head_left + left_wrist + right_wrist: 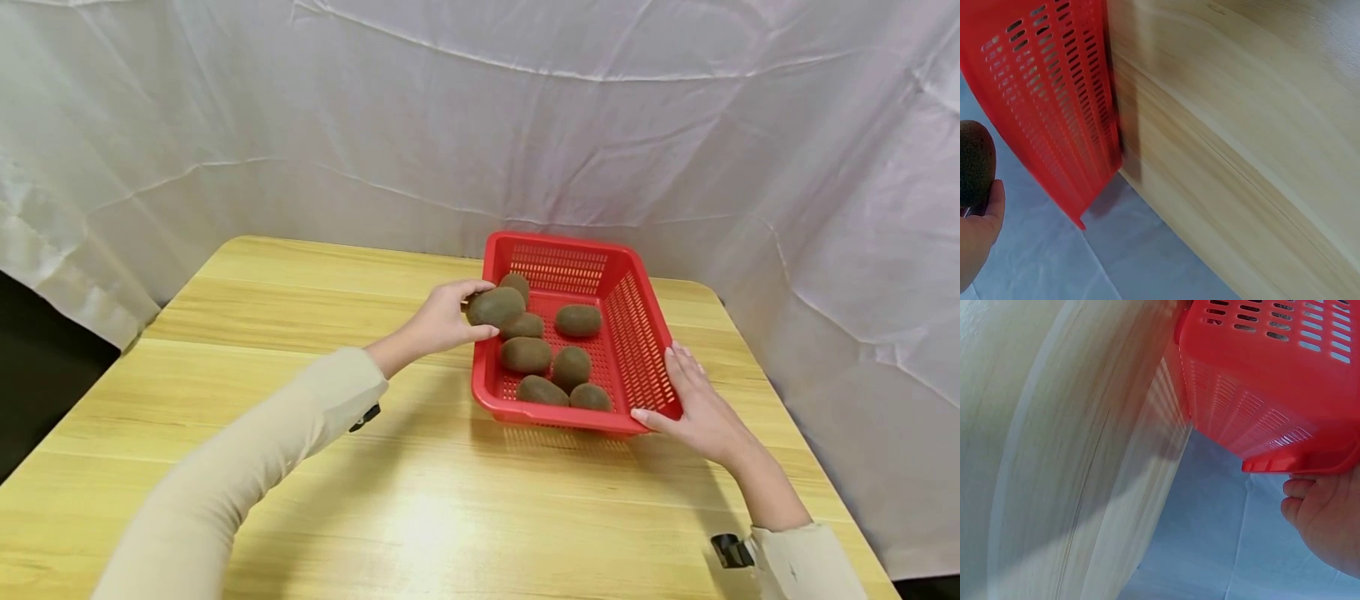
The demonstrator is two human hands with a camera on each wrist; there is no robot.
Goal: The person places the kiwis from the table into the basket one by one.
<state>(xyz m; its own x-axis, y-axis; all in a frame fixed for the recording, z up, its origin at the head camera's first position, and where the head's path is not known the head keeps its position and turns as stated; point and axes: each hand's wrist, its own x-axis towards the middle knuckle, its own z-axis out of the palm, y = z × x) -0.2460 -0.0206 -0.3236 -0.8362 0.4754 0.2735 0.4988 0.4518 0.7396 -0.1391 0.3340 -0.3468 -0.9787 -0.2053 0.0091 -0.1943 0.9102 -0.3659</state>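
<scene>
A red plastic basket (555, 417) with slotted walls sits on the table, and several brown kiwifruits (526, 355) lie inside it. My left hand (444, 321) grips one kiwifruit (495, 307) between thumb and fingers at the basket's left rim. In the left wrist view that kiwifruit (975, 164) shows at the left edge, level with the rim and above the tabletop. With my right hand (697, 410) I hold the front right corner of the basket, thumb over the front rim and fingers along the right side. The right wrist view shows the right hand (1329, 509) against the rim.
The wooden table (300, 308) has rounded far corners. Behind it and to its right hangs a pale cloth (450, 117). Wood surface extends left of and in front of the basket. A dark area (45, 375) lies beyond the table's left edge.
</scene>
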